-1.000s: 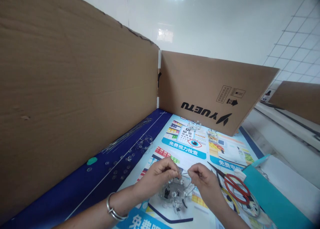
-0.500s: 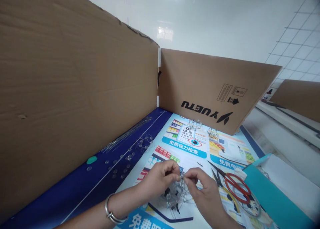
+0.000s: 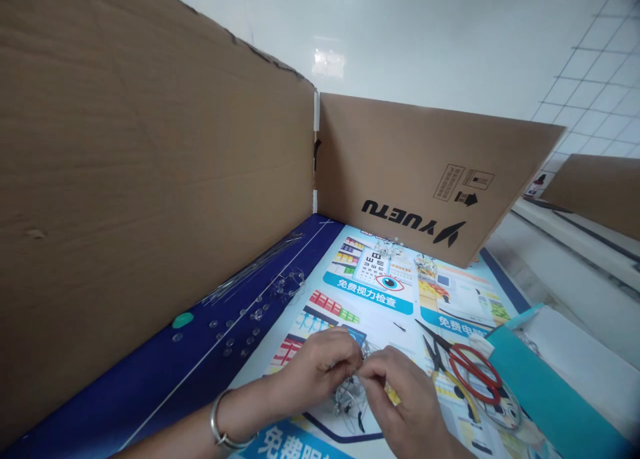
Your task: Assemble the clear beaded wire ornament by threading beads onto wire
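Note:
My left hand, with a silver bangle on its wrist, is closed in a pinch. Close against it, my right hand pinches too, fingertips nearly touching the left ones. Between and behind the fingers shows a tangle of thin wire with clear beads, over the printed sheet. The fingertips hide which bit of the wirework each hand holds. Right of my hands lie red-handled scissors and yellow-handled pliers, partly overlapping.
Cardboard panels stand at the left and back. Clear discs, wires and a green lump lie on the blue strip. Two beaded wire pieces sit near the back panel. A teal-sided box is at right.
Both hands have moved slightly lower and turned, and the fingertips have come closer together. More of the beaded wirework is covered by my hands. The view has shifted slightly.

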Demonstrator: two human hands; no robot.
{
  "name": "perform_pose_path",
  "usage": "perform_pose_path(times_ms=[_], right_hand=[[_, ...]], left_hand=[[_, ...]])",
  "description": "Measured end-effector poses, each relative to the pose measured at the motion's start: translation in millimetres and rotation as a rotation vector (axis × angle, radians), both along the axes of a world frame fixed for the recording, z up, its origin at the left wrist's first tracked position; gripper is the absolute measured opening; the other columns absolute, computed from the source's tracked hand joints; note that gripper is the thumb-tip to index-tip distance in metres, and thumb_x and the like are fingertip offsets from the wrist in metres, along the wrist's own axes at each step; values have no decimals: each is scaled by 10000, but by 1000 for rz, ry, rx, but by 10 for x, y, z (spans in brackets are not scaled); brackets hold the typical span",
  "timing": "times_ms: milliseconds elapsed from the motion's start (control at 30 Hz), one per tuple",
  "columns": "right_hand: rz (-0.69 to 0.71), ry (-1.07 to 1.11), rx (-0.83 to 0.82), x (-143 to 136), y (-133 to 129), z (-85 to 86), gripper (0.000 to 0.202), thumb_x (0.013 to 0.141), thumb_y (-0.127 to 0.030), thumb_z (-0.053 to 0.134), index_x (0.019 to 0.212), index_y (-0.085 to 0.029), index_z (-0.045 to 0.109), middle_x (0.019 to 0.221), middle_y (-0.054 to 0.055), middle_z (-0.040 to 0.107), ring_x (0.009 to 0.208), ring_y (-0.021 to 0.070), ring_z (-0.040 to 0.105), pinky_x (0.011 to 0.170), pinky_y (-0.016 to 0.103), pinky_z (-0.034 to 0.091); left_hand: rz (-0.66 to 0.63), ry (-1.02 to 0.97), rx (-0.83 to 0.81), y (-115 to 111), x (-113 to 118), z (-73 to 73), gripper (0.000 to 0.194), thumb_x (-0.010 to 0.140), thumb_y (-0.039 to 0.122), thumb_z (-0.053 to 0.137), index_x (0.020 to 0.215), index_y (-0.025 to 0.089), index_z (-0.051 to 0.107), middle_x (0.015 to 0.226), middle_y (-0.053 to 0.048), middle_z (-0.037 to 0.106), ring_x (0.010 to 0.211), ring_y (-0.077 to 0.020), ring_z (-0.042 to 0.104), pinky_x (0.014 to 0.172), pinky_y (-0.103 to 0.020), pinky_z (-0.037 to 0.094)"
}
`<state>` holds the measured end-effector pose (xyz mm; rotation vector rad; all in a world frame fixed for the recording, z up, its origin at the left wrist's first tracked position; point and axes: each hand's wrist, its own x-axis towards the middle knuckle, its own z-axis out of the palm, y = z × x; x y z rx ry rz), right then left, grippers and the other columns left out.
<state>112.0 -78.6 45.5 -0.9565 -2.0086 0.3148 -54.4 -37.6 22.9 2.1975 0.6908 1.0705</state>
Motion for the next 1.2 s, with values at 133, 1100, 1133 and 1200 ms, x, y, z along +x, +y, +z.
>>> perform_pose_path(times_ms=[133, 1100, 1133, 1200], right_hand=[[-3, -79, -17, 95, 82, 47, 127, 838, -120, 492, 845, -197, 593, 777, 39, 621, 721, 152, 581, 646, 264, 488], [22, -358, 311, 122, 83, -1, 155, 783, -73, 445, 708, -181, 528, 671, 45, 549, 625, 163, 469, 570, 311, 396], [25, -359, 312, 123, 90, -11, 155, 784, -73, 443, 712, -180, 530, 675, 45, 550, 629, 164, 469, 573, 311, 397], [30, -366, 299, 124, 109, -40, 154, 787, -71, 442, 722, -176, 534, 680, 45, 550, 640, 165, 472, 582, 311, 397]], left_hand=[[-104, -61, -52, 52, -63, 25, 191, 868, 167, 475, 706, 172, 575, 742, -45, 644, 718, -138, 563, 704, -255, 419], [-108, -390, -785, 85, -11, -15, 156, 653, 123, 699, 656, 136, 543, 729, -19, 630, 678, -124, 570, 636, -246, 445], [-104, -375, -760, 84, -10, -11, 149, 654, 122, 695, 655, 136, 546, 734, -19, 626, 682, -121, 565, 641, -245, 443], [-84, -328, -690, 76, -8, -6, 133, 663, 118, 678, 654, 139, 547, 736, -17, 617, 689, -120, 558, 655, -248, 442]])
